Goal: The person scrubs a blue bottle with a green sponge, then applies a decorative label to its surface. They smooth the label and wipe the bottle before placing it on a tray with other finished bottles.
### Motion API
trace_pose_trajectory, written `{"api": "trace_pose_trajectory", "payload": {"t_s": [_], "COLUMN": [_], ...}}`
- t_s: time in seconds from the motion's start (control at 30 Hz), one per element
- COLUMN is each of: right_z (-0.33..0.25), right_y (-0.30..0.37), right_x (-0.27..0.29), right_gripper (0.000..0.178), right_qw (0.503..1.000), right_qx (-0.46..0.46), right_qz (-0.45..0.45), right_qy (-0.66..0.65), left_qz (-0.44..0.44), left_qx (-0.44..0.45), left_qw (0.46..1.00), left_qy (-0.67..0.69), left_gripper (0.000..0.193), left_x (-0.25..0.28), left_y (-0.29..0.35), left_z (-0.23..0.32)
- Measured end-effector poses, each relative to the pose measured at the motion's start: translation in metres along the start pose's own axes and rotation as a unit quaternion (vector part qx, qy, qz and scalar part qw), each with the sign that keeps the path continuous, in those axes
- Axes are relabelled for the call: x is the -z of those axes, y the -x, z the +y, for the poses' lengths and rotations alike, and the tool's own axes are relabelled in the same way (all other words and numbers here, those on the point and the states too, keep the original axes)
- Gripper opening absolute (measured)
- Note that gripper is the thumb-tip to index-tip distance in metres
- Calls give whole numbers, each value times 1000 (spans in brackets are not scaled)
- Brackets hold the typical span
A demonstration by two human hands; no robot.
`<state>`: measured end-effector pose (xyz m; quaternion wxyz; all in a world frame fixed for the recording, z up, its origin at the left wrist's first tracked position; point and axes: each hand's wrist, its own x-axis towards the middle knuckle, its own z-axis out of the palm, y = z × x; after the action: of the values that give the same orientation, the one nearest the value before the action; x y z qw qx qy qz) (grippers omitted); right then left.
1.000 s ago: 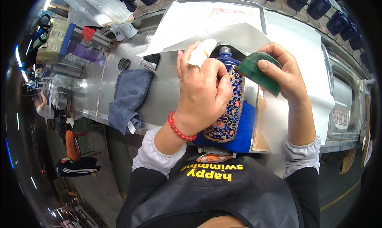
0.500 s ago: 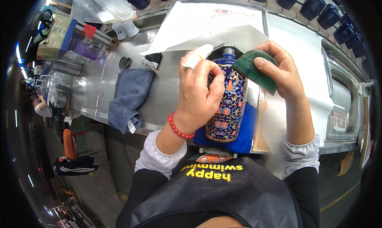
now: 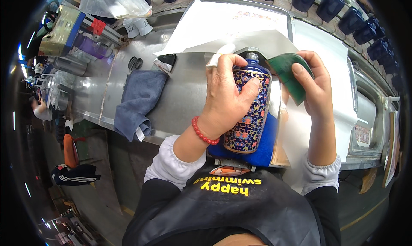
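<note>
A dark blue glass bottle (image 3: 248,117) with a colourful floral pattern lies on a bright blue pad (image 3: 269,136), its clear neck pointing away from me. My left hand (image 3: 227,87) grips the bottle's upper left side, thumb across the pattern and index finger at the shoulder. White wrapping (image 3: 223,53) covers at least one of its fingertips; the other fingers are partly hidden. In my right hand (image 3: 315,81) is a green, flexible-looking scraper (image 3: 292,74), pinched between thumb and fingers. Its edge is just right of the bottle's shoulder, apart from the pattern.
Beyond the bottle, white sheets with printed patterns lie in a metal tray (image 3: 289,21). A grey-blue cloth (image 3: 141,100) and scissors (image 3: 135,63) lie on the metal table to the left. Several dark blue bottles (image 3: 330,6) line the back. A metal basin (image 3: 365,145) is at right.
My left hand has opened from a pinch near the bottle's shoulder and now lies around its upper body. My right hand has drawn the scraper a little right, away from the bottle.
</note>
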<state>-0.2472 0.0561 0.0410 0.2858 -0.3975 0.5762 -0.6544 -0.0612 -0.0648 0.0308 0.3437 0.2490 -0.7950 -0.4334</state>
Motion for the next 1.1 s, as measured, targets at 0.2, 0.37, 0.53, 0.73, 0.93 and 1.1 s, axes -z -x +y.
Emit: {"api": "trace_pose_trajectory", "payload": {"t_s": [0.2, 0.37, 0.53, 0.73, 0.93, 1.1], "right_z": [-4, 1, 2, -5, -8, -9], "right_y": [24, 36, 38, 38, 40, 42], "right_x": [-14, -37, -46, -49, -55, -56], "right_gripper": [42, 64, 66, 66, 66, 66], "right_qw": [946, 883, 849, 853, 835, 842], "right_qx": [168, 246, 258, 254, 246, 225], "right_qz": [-53, -63, -56, -58, -50, -46], "right_qy": [272, 394, 457, 453, 490, 489], "left_qz": [-21, -14, -36, -27, -40, -43], "left_qx": [122, 125, 112, 121, 83, 77], "left_qw": [968, 938, 967, 928, 956, 948], "left_qy": [219, 323, 227, 352, 278, 306], "left_gripper": [31, 28, 30, 30, 34, 37], "left_x": [0, 1, 3, 5, 3, 3], "left_y": [4, 2, 3, 4, 11, 11], "left_z": [-14, -20, -21, -32, -37, -39]}}
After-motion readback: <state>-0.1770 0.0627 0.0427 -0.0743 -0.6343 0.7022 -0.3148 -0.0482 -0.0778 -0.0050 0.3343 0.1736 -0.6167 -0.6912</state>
